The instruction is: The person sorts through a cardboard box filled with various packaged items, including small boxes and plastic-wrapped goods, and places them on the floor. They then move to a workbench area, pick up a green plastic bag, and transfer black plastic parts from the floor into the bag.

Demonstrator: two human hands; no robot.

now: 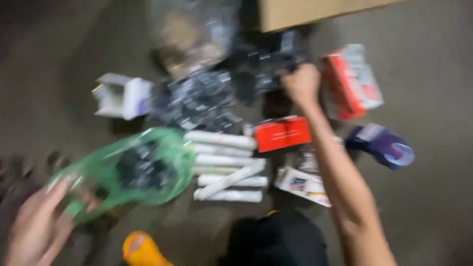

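Red box (282, 133) beside white tubes (226, 166)

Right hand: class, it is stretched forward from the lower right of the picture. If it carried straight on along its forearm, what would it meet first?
Probably the heap of small dark packets: the right hand already sits at its edge. The picture is blurred, so depth is uncertain.

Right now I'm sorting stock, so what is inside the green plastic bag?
Through the green plastic bag, held by the left hand, a clump of small dark pieces shows. The picture is too blurred to tell what they are, and anything beneath them is covered.
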